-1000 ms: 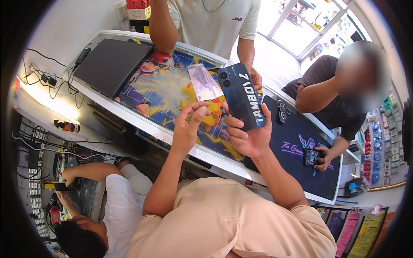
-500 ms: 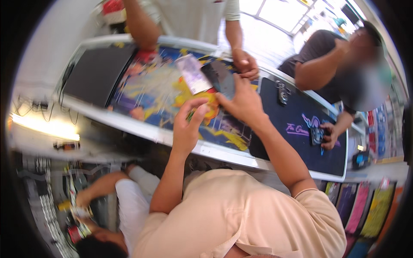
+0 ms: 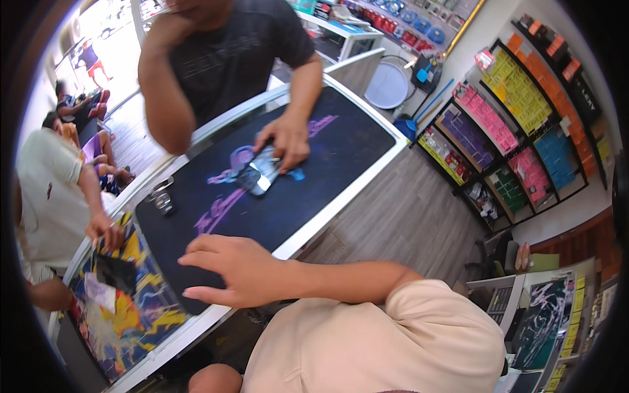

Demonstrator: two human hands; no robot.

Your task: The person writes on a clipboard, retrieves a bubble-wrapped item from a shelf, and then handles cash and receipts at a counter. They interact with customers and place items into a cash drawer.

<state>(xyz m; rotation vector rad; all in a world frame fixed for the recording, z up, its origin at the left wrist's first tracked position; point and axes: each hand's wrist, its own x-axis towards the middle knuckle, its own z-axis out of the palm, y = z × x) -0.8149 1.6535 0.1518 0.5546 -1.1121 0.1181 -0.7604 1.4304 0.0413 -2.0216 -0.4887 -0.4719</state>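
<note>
My right hand reaches over the near left part of a black desk mat, fingers apart and nothing in them. Beyond it lies a phone, with the hand of a person in a dark shirt resting on it. Left of my hand, a multicoloured mat carries a flat black object and a pale purple paper slip. Another person's hand, in a pale sleeve, touches the counter's far edge beside them. My left hand is out of sight.
A small metal object sits at the black mat's left end. White edging borders the counter. To the right stand a rack of coloured packets and a blue dustpan. Further people sit at the far left.
The view has swung to the right. My right hand has left the flat black object and now hovers over the black mat. My left hand has gone out of view.
</note>
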